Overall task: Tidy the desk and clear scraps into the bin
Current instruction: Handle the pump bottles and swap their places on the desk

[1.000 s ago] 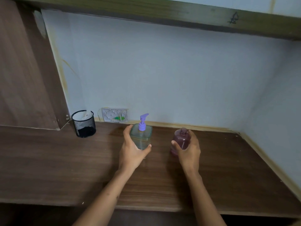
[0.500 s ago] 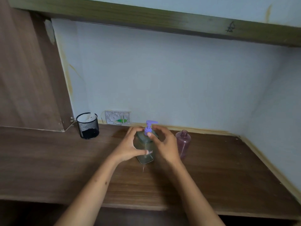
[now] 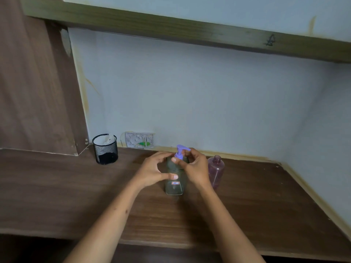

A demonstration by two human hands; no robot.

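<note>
A clear square pump bottle (image 3: 174,187) with a purple pump head (image 3: 180,151) stands upright on the brown wooden desk (image 3: 76,196). My left hand (image 3: 154,170) wraps the bottle's left side, thumb across its front. My right hand (image 3: 193,167) pinches the purple pump neck with thumb and fingers. Just right of it stands a capless purple bottle (image 3: 216,170), untouched. A black mesh cup (image 3: 105,149) with white paper scraps inside sits at the back left.
A wall socket plate (image 3: 139,140) sits low on the wall behind the bottles. A wooden shelf beam (image 3: 190,31) runs overhead and a brown side panel (image 3: 38,92) closes the left. The wall corner bounds the desk at right.
My right hand let go of the purple bottle and moved left onto the pump head. My left hand stayed on the pump bottle. The view came closer.
</note>
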